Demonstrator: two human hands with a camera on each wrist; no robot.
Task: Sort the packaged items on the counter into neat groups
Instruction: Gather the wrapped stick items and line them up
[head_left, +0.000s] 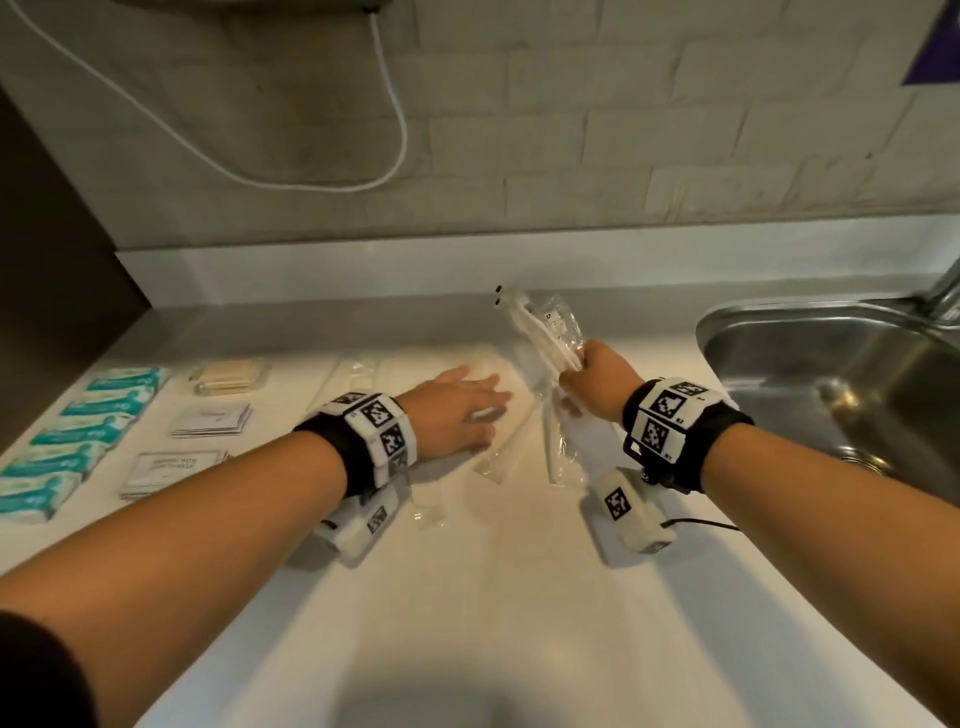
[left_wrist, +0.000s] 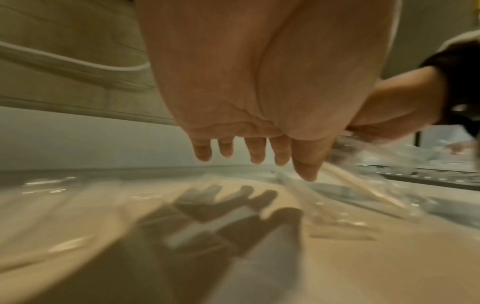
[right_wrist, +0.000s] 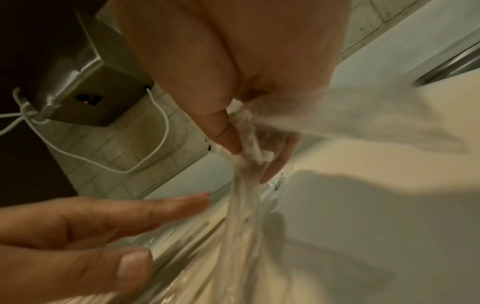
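My right hand (head_left: 589, 366) (right_wrist: 241, 135) grips a bundle of clear-wrapped white stick-shaped items (head_left: 540, 332) (right_wrist: 246, 205), held steeply tilted above the white counter (head_left: 467, 597). Thumb and fingers pinch the bundle at its middle. My left hand (head_left: 462, 405) (left_wrist: 254, 152) is open, fingers straight, palm down just above more clear packets (head_left: 493, 457) (left_wrist: 358, 207) lying flat on the counter; its shadow falls on them. The wrist views are blurred.
At the left lie a row of teal packets (head_left: 78, 436), a beige boxed item (head_left: 228, 379) and two stacks of white sachets (head_left: 210, 421) (head_left: 171, 467). A steel sink (head_left: 831, 389) with a tap (head_left: 945, 291) is at the right. A white cable (head_left: 395, 130) hangs on the tiled wall.
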